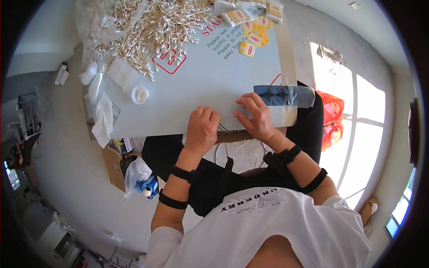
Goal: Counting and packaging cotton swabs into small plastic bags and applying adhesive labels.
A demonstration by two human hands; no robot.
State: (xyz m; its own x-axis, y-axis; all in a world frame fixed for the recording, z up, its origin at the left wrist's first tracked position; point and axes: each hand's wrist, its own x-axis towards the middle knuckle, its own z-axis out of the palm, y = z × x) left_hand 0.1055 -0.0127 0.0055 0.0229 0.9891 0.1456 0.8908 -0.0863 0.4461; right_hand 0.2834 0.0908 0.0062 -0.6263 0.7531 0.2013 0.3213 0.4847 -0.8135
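Centrally, the left hand (202, 129) rests curled, knuckles up, on the near edge of a pale grey board (196, 85), while the right hand (257, 117) pinches a clear plastic bag (286, 96) lying just right of centre. Cotton swabs (156, 27) heap at the upper left beside a small white cup (140, 94); yellow packets (254, 38) sit top centre. Grey floor (71, 178) surrounds, sunlit at right.

Pale grey surface (201, 85) open mid-board; loose pile of wooden cotton swabs (152, 27) and small round white dish (140, 94) block far-left.
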